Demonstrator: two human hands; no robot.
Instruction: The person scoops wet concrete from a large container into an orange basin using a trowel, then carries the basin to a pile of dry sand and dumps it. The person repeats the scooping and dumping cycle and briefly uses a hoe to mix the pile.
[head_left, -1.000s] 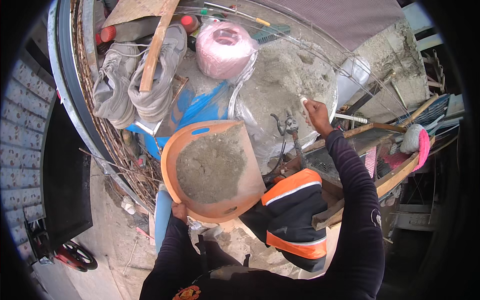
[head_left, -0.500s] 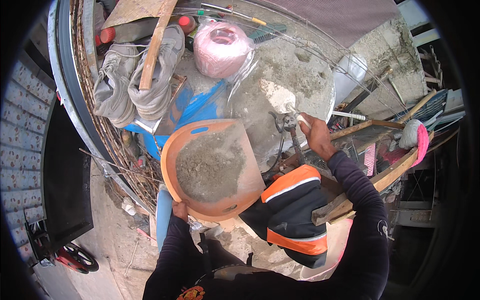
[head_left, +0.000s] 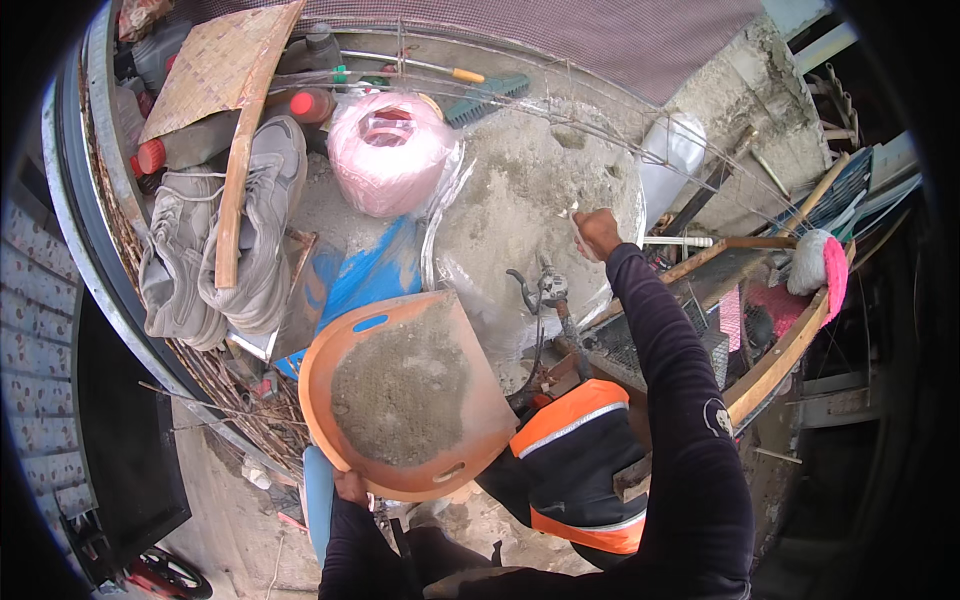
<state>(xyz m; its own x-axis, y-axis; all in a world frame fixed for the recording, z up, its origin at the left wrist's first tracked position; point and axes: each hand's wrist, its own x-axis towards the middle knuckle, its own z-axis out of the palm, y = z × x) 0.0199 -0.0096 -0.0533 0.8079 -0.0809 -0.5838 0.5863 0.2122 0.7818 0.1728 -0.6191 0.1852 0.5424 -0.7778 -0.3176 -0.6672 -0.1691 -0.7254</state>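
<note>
My left hand (head_left: 351,487) grips the lower left rim of an orange plastic pan (head_left: 487,385) with slots in its rim. A layer of grey sand-like mix (head_left: 400,390) lies in the pan. My right hand (head_left: 600,236) is closed round the pale handle of a trowel (head_left: 576,214), above a large white sack (head_left: 437,238) full of grey powdery material (head_left: 520,180). The trowel's blade is not clearly visible; it seems sunk in the material. Between sack and pan stands a metal bar with a lever (head_left: 552,290).
Grey shoes (head_left: 255,215) with a wooden strip (head_left: 240,180) across them sit at the left. A pink twine roll (head_left: 390,150) stands behind the pan. An orange-and-black bag (head_left: 580,460) hangs at the right, near a wooden beam (head_left: 780,360). Thin wire mesh (head_left: 500,85) crosses the back.
My right hand has moved the trowel farther over the sack, and its blade, plainly visible before, is now mostly out of sight. The view has shifted; my left hand keeps its hold on the pan.
</note>
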